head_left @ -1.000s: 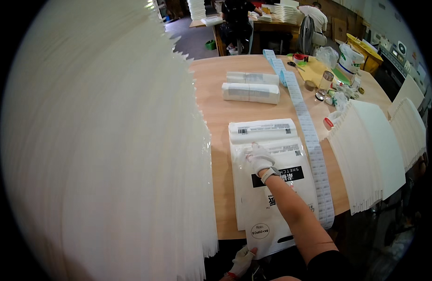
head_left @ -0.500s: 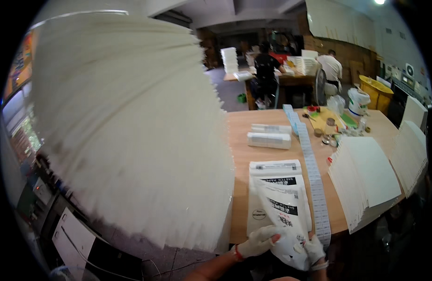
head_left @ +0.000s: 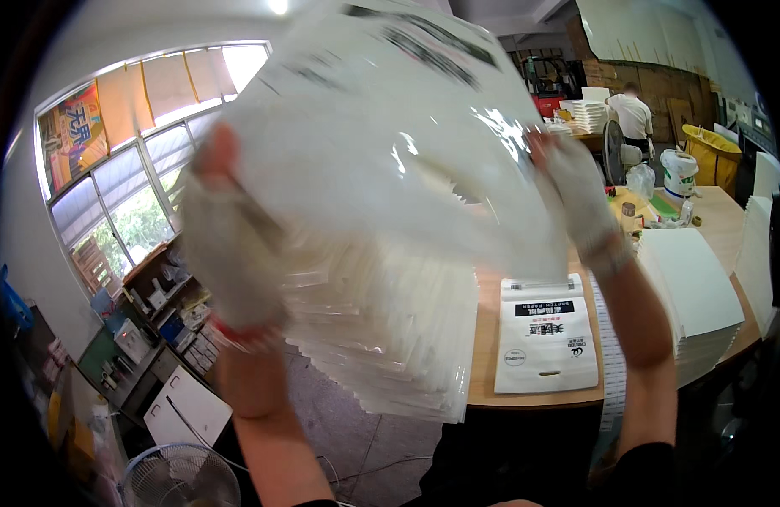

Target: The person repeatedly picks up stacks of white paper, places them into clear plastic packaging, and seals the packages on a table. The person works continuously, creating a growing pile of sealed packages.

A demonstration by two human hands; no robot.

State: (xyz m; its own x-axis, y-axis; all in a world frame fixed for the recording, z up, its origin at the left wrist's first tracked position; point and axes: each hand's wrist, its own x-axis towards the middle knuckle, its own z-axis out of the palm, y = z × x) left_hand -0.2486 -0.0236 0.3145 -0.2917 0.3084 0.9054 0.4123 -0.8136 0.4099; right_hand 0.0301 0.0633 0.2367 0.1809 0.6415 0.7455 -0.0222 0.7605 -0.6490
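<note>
A large glossy white plastic bag (head_left: 381, 160) with black print is lifted high in front of me, blurred by motion. My left hand (head_left: 233, 245), in a whitish glove with a red band at the wrist, grips its left side. On the opposite side my right hand (head_left: 584, 198), gloved too, is closed on the bag's edge. Below and partly behind it rises a tall stack of white, plastic-wrapped packs (head_left: 398, 338), its upper part hidden by the bag. Flat on the wooden table (head_left: 484, 338) lies a pile of similar printed white bags (head_left: 546, 363).
A strip of labels (head_left: 614, 372) runs beside the bag pile, partly behind my right forearm. White paper stacks (head_left: 690, 287) stand at the right, with a white bucket (head_left: 679, 173) and tape rolls beyond. A fan (head_left: 180, 477) stands lower left. A person (head_left: 632, 114) works at the back.
Both hands have risen from the table's near edge and spread apart, carrying the plastic bag up in front of the tall stack. The view has swung left, bringing in the window.
</note>
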